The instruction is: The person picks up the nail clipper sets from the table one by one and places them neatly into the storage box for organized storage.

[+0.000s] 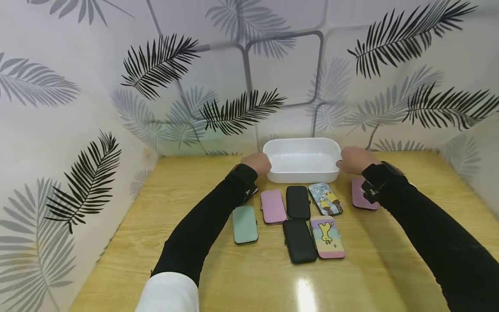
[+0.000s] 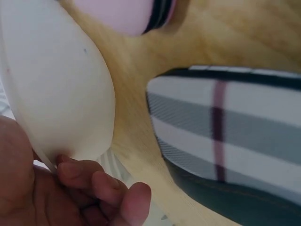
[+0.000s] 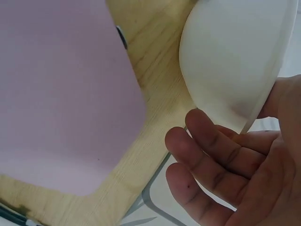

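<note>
A white plastic tub [image 1: 304, 177] with rounded corners stands at the back of the wooden table. My left hand [image 1: 257, 163] pinches its rim at the left end, fingers curled against the outer wall. At the right end, my right hand [image 1: 355, 158] pinches the opposite rim; in the right wrist view, three fingers [image 3: 216, 160] spread loosely below it. A plaid case [image 2: 225, 127] lies near my left hand, mostly hidden by the wrist in the head view. Beneath my right wrist is a mauve case [image 1: 360, 195], partly covered.
In front of the tub lie several small clasp cases: a pink one [image 1: 273, 206], a mint one [image 1: 245, 224], two black ones [image 1: 298, 203], a blue giraffe-print one [image 1: 325, 199] and a pastel striped one [image 1: 327, 238]. A leaf-patterned wall covering [image 1: 234, 69] rises behind the table.
</note>
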`<move>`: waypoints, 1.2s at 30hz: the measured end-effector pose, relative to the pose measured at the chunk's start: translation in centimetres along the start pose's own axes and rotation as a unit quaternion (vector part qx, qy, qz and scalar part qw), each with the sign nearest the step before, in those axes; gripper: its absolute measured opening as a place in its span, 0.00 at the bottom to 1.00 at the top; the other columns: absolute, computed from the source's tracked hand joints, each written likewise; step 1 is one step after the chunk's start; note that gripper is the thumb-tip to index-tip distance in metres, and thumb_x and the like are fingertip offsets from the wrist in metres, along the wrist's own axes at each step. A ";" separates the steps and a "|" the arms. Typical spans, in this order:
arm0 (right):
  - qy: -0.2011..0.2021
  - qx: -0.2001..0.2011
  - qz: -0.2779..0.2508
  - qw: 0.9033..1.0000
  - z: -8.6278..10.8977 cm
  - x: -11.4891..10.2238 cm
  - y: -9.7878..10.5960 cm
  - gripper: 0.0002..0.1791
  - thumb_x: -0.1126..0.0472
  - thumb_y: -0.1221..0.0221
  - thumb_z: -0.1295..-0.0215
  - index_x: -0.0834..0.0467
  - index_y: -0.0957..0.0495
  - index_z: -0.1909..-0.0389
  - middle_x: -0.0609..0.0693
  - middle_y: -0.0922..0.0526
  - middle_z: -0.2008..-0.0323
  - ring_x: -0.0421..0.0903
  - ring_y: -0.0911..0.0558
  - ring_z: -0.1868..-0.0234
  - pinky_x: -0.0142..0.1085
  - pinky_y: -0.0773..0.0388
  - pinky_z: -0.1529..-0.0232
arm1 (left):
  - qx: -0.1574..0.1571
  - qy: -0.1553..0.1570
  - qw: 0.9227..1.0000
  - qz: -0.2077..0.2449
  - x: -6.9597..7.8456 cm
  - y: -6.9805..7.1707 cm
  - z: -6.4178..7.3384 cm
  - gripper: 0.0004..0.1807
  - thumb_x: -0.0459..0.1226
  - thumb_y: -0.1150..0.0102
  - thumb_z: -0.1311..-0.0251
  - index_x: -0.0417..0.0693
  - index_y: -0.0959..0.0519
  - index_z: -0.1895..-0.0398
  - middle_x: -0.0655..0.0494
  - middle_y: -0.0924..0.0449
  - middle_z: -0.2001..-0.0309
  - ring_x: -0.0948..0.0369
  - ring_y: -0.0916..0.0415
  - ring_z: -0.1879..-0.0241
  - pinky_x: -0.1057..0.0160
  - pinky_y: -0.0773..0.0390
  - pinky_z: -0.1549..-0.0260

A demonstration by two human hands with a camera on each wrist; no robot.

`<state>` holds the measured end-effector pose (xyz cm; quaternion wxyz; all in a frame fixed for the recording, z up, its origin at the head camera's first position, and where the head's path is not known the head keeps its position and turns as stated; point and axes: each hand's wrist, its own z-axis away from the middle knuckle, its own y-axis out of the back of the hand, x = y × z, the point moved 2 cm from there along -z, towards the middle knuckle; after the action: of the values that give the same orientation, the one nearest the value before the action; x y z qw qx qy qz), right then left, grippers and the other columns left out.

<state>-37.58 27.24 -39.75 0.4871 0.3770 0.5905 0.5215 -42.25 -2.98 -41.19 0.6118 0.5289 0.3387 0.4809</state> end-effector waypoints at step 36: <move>0.037 -0.136 0.012 0.990 8.0 1.9 -1.5 0.55 0.44 0.23 0.55 0.59 0.36 0.27 0.66 0.29 0.37 0.57 0.25 0.50 0.56 0.24 0.54 | 0.031 0.024 0.999 -0.037 1.9 -0.5 5.1 0.18 0.41 0.56 0.25 0.48 0.23 0.74 0.53 0.26 0.72 0.58 0.34 0.73 0.58 0.36 0.74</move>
<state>-30.21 30.76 -41.44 0.5053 0.2950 0.5270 0.6163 -36.86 -2.77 -40.46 0.6039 0.5229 0.3874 0.4602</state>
